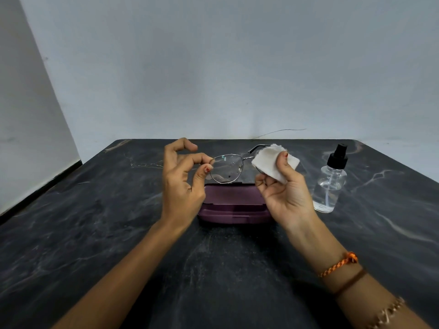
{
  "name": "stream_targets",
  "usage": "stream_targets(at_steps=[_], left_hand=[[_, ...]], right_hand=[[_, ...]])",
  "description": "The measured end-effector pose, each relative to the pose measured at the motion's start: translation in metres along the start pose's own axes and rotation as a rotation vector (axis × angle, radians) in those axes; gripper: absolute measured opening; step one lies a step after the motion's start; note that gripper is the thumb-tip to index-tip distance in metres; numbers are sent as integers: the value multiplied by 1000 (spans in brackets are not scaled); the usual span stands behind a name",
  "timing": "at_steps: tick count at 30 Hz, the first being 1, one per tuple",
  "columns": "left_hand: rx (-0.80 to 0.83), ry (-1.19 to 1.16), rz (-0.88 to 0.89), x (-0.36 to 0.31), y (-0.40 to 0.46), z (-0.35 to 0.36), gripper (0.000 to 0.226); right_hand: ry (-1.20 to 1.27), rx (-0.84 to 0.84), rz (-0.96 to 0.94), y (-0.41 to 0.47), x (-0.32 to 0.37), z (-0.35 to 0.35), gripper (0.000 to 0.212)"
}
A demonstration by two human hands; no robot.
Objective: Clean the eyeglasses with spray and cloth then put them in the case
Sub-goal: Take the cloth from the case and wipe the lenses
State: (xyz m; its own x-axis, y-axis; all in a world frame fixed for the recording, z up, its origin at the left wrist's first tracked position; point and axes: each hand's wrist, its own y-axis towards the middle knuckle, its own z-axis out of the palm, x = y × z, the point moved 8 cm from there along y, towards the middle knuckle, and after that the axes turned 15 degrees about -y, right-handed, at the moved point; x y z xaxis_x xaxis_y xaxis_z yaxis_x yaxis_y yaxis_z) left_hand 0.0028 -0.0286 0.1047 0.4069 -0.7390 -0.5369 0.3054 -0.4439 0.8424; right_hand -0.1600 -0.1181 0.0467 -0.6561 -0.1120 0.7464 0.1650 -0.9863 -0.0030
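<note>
Thin metal-framed eyeglasses [226, 168] are held up above the table. My left hand [183, 179] pinches the rim of the left lens between thumb and forefinger. My right hand [285, 186] grips a white cloth [273, 162] folded around the right lens, which the cloth hides. A closed purple glasses case [234, 205] lies on the table just below and behind the hands. A clear spray bottle [330, 181] with a black nozzle stands upright to the right of the case.
The dark marbled table [95, 233] reaches back to a pale wall [213, 67]. A thin chain [146, 165] lies on the table to the left of my left hand.
</note>
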Motion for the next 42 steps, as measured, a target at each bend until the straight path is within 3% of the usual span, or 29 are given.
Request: stream_targets(at_steps=[7, 11, 19, 25, 29, 36, 39, 42], left_hand=[[75, 16, 94, -10, -5, 10, 9], [61, -7, 89, -10, -5, 9, 9], [-70, -56, -19, 3, 2, -8, 11], [-117, -43, 3, 0, -1, -8, 11], [-133, -50, 15, -2, 0, -9, 11], [-76, -56, -17, -2, -3, -3, 10], [-11, -13, 44, -9, -9, 7, 8], [-3, -12, 70, -12, -12, 10, 9]], right_hand=[[-12, 36, -89, -2, 4, 6, 5], [-83, 112, -140, -3, 11, 12, 21], [-504, 280, -290, -6, 20, 25, 12], [-616, 223, -257, -1, 21, 16, 13], [-510, 160, -211, -3, 18, 15, 15], [-87, -7, -48, -3, 5, 4, 8], [-77, 5, -55, -3, 3, 7, 8], [-148, 68, -108, -2, 5, 11, 21]])
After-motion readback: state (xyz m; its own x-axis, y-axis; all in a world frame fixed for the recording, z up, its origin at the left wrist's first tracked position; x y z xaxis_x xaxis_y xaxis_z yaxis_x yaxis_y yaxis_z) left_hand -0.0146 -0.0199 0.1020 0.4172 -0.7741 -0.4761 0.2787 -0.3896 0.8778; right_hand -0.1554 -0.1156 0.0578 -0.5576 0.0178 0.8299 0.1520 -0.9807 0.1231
